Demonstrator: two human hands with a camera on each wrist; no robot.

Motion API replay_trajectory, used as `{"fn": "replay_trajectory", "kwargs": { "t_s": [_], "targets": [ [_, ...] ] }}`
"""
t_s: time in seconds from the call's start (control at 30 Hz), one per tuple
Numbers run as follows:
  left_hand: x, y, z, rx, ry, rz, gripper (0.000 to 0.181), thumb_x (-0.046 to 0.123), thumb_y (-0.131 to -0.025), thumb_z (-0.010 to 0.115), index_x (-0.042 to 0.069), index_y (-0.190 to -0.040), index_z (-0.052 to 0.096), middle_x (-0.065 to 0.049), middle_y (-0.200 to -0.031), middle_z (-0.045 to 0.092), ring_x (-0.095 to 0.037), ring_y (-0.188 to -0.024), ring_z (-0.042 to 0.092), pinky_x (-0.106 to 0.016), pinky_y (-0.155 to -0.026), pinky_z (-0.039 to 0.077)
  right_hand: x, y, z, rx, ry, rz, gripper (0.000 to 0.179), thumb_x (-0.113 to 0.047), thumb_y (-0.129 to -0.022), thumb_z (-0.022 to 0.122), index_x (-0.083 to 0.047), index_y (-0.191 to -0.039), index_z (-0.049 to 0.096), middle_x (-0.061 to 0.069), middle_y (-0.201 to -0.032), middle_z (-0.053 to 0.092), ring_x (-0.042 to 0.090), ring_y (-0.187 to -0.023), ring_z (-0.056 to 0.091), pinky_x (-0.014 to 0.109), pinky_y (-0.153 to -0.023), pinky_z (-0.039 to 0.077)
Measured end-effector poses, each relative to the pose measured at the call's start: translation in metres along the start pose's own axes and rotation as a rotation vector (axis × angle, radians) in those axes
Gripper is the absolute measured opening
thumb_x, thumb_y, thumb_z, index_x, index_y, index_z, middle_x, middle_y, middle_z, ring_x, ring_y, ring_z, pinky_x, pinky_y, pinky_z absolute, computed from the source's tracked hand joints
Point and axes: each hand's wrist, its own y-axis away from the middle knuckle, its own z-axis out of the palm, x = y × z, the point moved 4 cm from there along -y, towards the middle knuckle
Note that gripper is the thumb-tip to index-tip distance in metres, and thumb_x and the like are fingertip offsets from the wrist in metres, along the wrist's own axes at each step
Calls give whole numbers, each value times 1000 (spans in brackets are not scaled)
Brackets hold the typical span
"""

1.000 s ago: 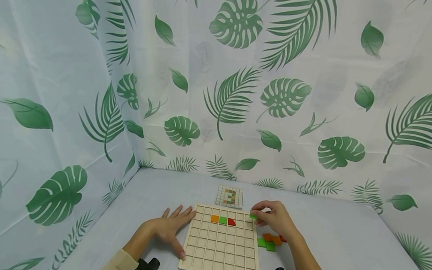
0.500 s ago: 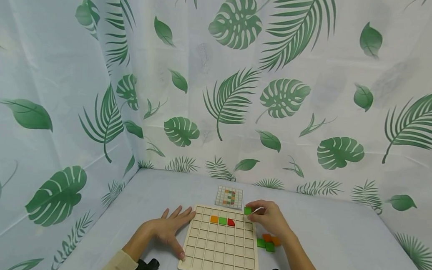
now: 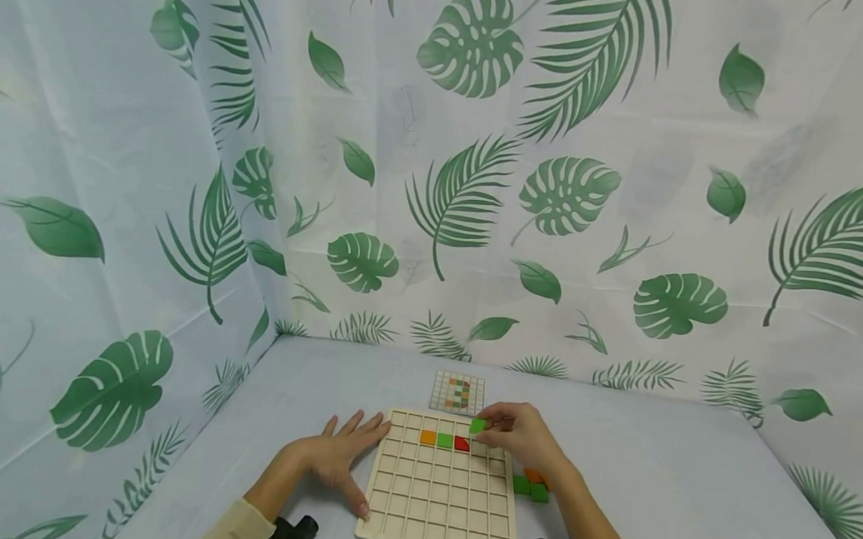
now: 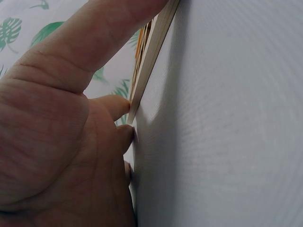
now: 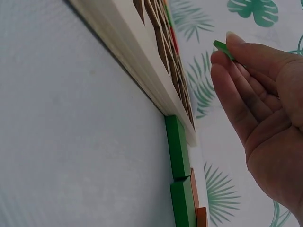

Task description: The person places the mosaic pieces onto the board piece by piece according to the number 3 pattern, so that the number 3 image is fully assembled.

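A wooden grid board (image 3: 441, 504) lies on the table with an orange tile (image 3: 429, 438), a green tile (image 3: 445, 441) and a red tile (image 3: 462, 444) with one rounded corner side by side in its second row. My right hand (image 3: 521, 436) pinches another green tile (image 3: 477, 425) between thumb and fingers, above the board's top right part. In the right wrist view that pinched green tile (image 5: 223, 48) shows apart from the board. My left hand (image 3: 335, 461) lies spread at the board's left edge, thumb and a fingertip touching it; the left wrist view shows the thumb (image 4: 90, 45) against the rim.
A small pattern card (image 3: 457, 392) with a printed coloured grid lies behind the board. Loose green tiles (image 3: 531, 487) and orange tiles (image 3: 536, 475) lie against the board's right side, partly hidden by the right forearm. A leaf-print cloth (image 3: 438, 178) hangs behind the table.
My right hand has moved left with the green tile, from the board's right edge to over its top right squares. The left hand has stayed in place.
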Motion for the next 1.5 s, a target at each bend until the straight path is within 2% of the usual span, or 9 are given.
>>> {"fn": "replay_trajectory", "kwargs": {
  "t_s": [0.13, 0.3, 0.53, 0.9, 1.27, 1.5],
  "targets": [
    [0, 0, 0, 1, 4, 5, 136, 62, -66, 92, 23, -169, 12, -5, -177, 3, -39, -163, -5, -72, -124, -5, -3, 0, 5, -34, 4, -27, 27, -18, -90, 83, -5, -113, 77, 3, -92, 75, 15, -77, 68, 26, -70, 59],
    [0, -1, 0, 1, 6, -6, 137, 62, -65, 92, 24, -169, 12, -5, -178, 4, -39, -163, -5, -71, -125, -4, -7, -1, 11, -61, 49, -32, 23, -24, -90, 83, -13, -110, 79, -2, -89, 73, 16, -78, 65, 25, -70, 56],
    [0, 0, 0, 1, 5, -5, 137, 63, -65, 92, 23, -169, 12, -5, -177, 4, -39, -163, -5, -71, -125, -4, -10, 0, 16, -90, 84, -56, 20, -22, -90, 83, -15, -109, 80, -6, -91, 73, 13, -80, 62, 27, -68, 52],
    [1, 1, -1, -6, 6, 8, 136, 61, -66, 92, 22, -169, 12, -7, -177, 4, -40, -163, -5, -72, -124, -5, -7, 1, 21, -209, 55, -115, 20, -21, -88, 85, -11, -105, 81, -1, -90, 74, 14, -73, 60, 26, -62, 52],
    [1, 1, -1, 0, 0, 9, 136, 62, -66, 91, 22, -169, 12, -7, -177, 4, -40, -163, -5, -72, -124, -4, -8, 1, 25, -258, 75, -138, 19, -18, -87, 85, -11, -104, 81, 0, -87, 72, 9, -71, 59, 23, -60, 49],
    [2, 1, -2, 2, 1, 12, 135, 62, -66, 91, 21, -169, 13, -8, -177, 4, -40, -163, -5, -73, -124, -4, -5, 0, 28, -281, 79, -112, 18, -18, -88, 85, -11, -103, 81, 0, -89, 71, 10, -74, 61, 23, -63, 51]
  ]
}}
